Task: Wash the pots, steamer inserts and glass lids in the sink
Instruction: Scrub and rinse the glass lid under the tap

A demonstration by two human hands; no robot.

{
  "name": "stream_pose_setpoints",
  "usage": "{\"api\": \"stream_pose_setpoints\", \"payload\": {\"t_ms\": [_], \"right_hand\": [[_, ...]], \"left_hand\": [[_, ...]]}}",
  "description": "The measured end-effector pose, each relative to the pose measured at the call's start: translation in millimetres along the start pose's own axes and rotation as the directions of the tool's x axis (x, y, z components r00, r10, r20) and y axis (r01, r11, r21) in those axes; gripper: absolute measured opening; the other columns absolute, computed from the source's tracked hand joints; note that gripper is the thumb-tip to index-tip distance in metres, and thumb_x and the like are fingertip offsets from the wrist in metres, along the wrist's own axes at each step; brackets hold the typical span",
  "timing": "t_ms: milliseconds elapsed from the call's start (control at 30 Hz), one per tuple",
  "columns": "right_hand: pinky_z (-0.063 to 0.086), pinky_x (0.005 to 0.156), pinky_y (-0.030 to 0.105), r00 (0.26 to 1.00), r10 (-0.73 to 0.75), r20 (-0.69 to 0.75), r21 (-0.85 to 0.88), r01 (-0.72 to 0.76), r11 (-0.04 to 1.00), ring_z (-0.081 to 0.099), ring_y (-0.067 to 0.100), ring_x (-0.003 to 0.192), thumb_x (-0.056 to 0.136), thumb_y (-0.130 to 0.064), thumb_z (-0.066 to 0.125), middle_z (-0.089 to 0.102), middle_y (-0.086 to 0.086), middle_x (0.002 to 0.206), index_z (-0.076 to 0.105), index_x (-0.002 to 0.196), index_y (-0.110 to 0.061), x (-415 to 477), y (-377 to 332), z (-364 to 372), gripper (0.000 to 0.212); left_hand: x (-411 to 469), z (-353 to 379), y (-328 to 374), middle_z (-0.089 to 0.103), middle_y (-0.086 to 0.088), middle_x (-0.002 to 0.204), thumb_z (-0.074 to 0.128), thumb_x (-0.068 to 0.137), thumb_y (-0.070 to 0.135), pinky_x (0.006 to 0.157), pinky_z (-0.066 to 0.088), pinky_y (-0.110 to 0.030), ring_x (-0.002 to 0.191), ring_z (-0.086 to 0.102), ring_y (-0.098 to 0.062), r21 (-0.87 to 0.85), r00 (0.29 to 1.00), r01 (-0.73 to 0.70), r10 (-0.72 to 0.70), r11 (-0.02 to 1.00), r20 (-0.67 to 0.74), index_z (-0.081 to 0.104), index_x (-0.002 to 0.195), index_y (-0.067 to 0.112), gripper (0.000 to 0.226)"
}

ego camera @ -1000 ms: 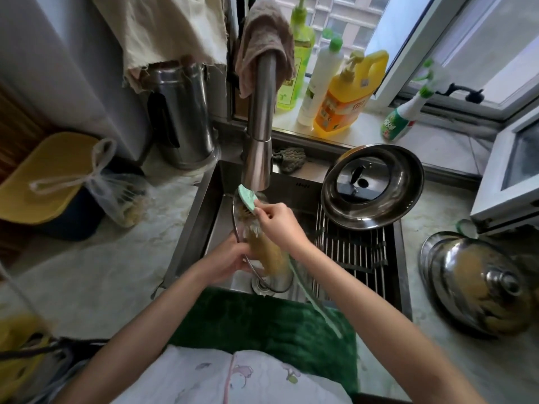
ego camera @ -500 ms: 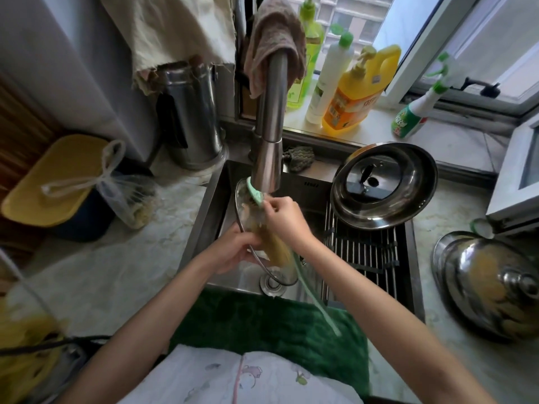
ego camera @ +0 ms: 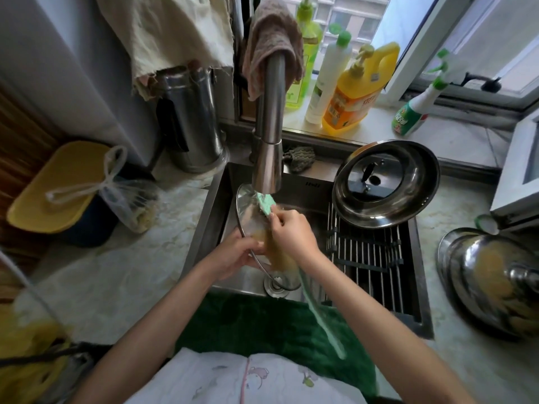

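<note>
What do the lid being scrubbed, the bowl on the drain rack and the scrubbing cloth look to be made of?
Lid: clear glass with a thin metal rim; the sink shows through it.
Bowl: polished stainless steel, judging by its mirror-like reflections.
Cloth: soft mint-green fabric, matte, probably microfibre; its tail hangs limp. The right hand holds it.

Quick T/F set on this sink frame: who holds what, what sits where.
1. The left hand holds the glass lid over the sink. True.
2. The right hand is empty. False: it pinches a green brush.
3. The steel pot rests on the rack. True.
4. The brown cloth lies in the sink. False: it hangs over the faucet.
</note>
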State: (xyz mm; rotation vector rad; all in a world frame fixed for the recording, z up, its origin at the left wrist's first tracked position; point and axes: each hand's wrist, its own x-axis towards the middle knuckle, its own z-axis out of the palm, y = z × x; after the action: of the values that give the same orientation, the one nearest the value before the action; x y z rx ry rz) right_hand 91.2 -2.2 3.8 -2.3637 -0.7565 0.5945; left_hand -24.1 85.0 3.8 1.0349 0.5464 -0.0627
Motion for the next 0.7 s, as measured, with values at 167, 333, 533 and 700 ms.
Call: {"api": "stream_pose_setpoints", "payload": {"t_ms": [167, 333, 533, 700], "right_hand": [[0.049, 0.067, 0.037, 0.997, 0.063, 0.052, -0.039, -0.062, 0.997, 0.066, 0.031, 0.080, 0.092, -0.035, 0.046, 0.072, 0.011, 0.092, 0.072, 0.105, -0.015, 17, 4, -10, 0.035], [0.035, 0.056, 0.030, 0.959, 0.253, 0.126, 0.032, -0.259, 0.965, 0.051, 0.021, 0.072, 0.091, -0.031, 0.050, 0.054, 0.004, 0.066, 0.057, 0.064, -0.012, 54, 23, -24, 0.033], [0.042, 0.071, 0.031, 0.988, 0.052, 0.143, 0.086, -0.065, 0.994, 0.055, 0.015, 0.074, 0.095, -0.036, 0.046, 0.069, -0.003, 0.084, 0.073, 0.103, -0.022, 44, 17, -12, 0.032], [0.048, 0.082, 0.034, 0.993, -0.009, 0.115, 0.128, -0.006, 0.992, 0.058, 0.005, 0.096, 0.096, -0.031, 0.048, 0.066, 0.000, 0.120, 0.068, 0.117, -0.015, 52, 35, -16, 0.033]], "left_hand": [[-11, -8, -1, 0.057, -0.013, 0.092, 0.053, 0.081, -0.007, 0.058, 0.059, -0.039, 0.076, 0.064, -0.020, -0.037, 1.000, -0.004, 0.004, 0.999, 0.019, 0.050, 0.117, 0.007, 0.038], [-22, -10, 3, 0.064, -0.015, 0.101, 0.055, 0.075, 0.005, 0.065, 0.059, -0.048, 0.086, 0.066, -0.028, -0.023, 0.994, -0.006, 0.008, 1.000, 0.108, 0.057, 0.112, 0.020, 0.039], [-27, -25, 3, 0.063, -0.017, 0.083, 0.057, 0.072, 0.002, 0.062, 0.059, -0.041, 0.070, 0.067, -0.028, -0.075, 0.999, -0.032, 0.032, 0.997, -0.004, 0.047, 0.117, -0.007, 0.047], [-33, -34, 2, 0.066, -0.011, 0.073, 0.060, 0.074, -0.003, 0.065, 0.058, -0.045, 0.062, 0.068, -0.026, -0.198, 0.998, -0.059, 0.057, 0.978, -0.016, 0.051, 0.117, 0.000, 0.044]]}}
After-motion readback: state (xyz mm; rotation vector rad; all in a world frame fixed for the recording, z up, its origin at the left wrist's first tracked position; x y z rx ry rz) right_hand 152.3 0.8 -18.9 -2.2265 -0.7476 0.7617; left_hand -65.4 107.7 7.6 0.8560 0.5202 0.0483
